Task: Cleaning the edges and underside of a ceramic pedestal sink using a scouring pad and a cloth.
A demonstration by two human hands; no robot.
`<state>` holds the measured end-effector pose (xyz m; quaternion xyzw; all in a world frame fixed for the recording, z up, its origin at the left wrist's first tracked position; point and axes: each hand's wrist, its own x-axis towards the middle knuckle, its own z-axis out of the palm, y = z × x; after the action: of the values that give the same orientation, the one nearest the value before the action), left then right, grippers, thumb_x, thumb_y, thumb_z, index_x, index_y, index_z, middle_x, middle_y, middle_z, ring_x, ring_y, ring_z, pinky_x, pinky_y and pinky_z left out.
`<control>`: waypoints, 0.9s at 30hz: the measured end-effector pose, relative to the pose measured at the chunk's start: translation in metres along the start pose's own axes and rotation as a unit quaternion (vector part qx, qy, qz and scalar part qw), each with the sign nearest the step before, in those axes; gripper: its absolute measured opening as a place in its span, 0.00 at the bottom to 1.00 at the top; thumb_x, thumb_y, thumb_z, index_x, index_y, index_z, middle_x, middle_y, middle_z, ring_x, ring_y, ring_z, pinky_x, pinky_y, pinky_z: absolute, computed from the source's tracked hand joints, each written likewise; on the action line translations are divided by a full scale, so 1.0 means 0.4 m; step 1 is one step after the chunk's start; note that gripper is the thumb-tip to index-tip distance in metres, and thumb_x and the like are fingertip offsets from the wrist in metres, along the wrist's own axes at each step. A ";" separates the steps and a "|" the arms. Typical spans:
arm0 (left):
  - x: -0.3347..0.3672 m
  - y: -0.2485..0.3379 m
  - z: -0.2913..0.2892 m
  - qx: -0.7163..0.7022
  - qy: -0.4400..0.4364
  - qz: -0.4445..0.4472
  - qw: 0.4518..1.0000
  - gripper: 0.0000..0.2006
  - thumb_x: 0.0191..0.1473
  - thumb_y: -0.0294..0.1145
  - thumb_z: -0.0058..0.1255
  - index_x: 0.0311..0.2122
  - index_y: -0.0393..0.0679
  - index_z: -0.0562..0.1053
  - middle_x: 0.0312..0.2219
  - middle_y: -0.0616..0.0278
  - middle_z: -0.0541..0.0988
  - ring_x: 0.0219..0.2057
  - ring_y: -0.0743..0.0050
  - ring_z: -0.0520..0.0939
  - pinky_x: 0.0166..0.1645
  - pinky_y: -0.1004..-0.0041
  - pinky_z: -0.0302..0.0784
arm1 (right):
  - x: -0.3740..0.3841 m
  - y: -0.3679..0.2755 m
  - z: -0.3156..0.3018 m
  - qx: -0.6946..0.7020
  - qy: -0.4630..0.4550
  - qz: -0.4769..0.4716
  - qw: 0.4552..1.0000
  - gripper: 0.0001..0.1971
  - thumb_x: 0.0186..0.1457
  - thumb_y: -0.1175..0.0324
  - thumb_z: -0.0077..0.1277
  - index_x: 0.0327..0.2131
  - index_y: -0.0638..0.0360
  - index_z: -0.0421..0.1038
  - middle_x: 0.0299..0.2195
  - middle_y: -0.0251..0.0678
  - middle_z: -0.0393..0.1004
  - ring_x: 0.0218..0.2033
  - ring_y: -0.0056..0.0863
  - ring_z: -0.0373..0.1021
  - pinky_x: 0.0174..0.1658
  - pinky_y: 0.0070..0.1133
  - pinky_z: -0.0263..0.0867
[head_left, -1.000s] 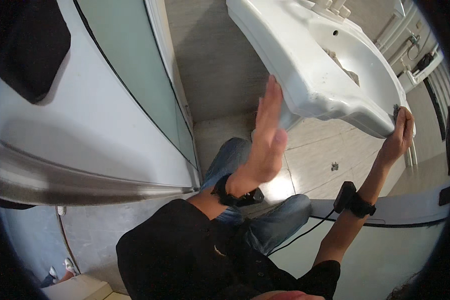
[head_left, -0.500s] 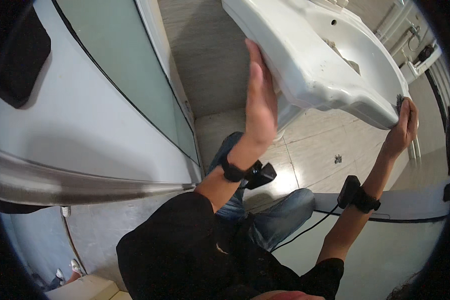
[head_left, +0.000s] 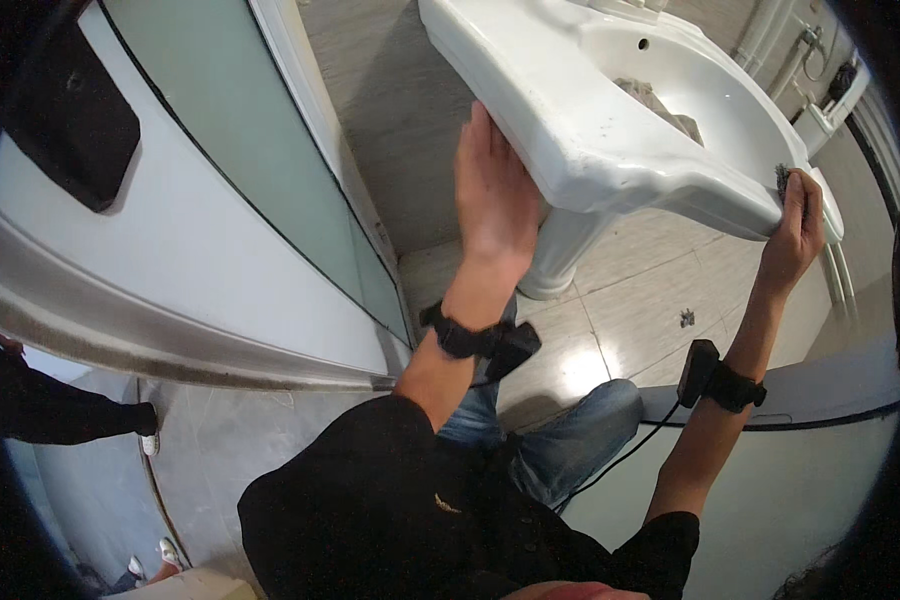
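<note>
A white pedestal washbasin (head_left: 570, 100) fills the upper part of the view. Against the outer left side of its rim lies my left hand (head_left: 495, 195), fingers stretched out and nothing seen in them; some fingertips are hidden by the basin's edge. At the front right of the rim my right hand (head_left: 795, 235) is closed on a dark grey steel wool scrubber (head_left: 782, 180), pressing it on the ceramic. A crumpled greyish-brown cloth (head_left: 660, 105) rests inside the bowl.
Below the basin stands its pedestal (head_left: 560, 260) on a tiled floor with a small drain (head_left: 687, 318). Glass panels (head_left: 260, 170) curve along my left. White pipes (head_left: 810, 130) run at the upper right. Another person's dark-clothed leg (head_left: 70, 410) shows beyond the doorway at the left.
The basin sits slightly further left and up in view. My left hand has turned and its fingers lie flatter at the rim. Another person's leg has come in at the left.
</note>
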<state>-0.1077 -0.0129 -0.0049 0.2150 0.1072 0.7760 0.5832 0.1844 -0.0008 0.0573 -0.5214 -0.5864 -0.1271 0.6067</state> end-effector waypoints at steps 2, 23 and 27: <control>-0.054 0.016 0.009 -0.022 -0.003 -0.011 1.000 0.29 0.65 0.51 0.28 0.63 0.40 0.57 0.58 0.55 0.64 0.58 0.63 0.66 0.64 0.65 0.57 | -0.001 -0.009 -0.002 -0.002 0.005 -0.010 1.000 0.13 0.64 0.64 0.46 0.40 0.61 0.76 0.36 0.38 0.77 0.38 0.24 0.70 0.47 0.20 0.63; -0.097 0.053 -0.050 -0.155 -0.062 -0.095 0.981 0.32 0.64 0.50 0.31 0.65 0.38 0.54 0.63 0.55 0.61 0.61 0.64 0.63 0.65 0.64 0.55 | -0.007 0.010 -0.008 -0.015 0.008 -0.037 0.999 0.13 0.64 0.64 0.46 0.41 0.62 0.76 0.38 0.38 0.78 0.40 0.24 0.72 0.49 0.20 0.64; -0.107 0.066 -0.055 -0.163 -0.076 -0.117 0.977 0.32 0.64 0.50 0.30 0.66 0.38 0.53 0.64 0.53 0.57 0.64 0.62 0.59 0.68 0.61 0.50 | 0.000 0.003 -0.016 0.020 0.013 -0.003 1.000 0.13 0.64 0.64 0.46 0.41 0.62 0.76 0.38 0.37 0.78 0.40 0.23 0.71 0.49 0.19 0.63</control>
<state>-0.1308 -0.0597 -0.0221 0.1618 -0.0408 0.6905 0.7038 0.1892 -0.0053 0.0584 -0.5056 -0.5826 -0.1240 0.6242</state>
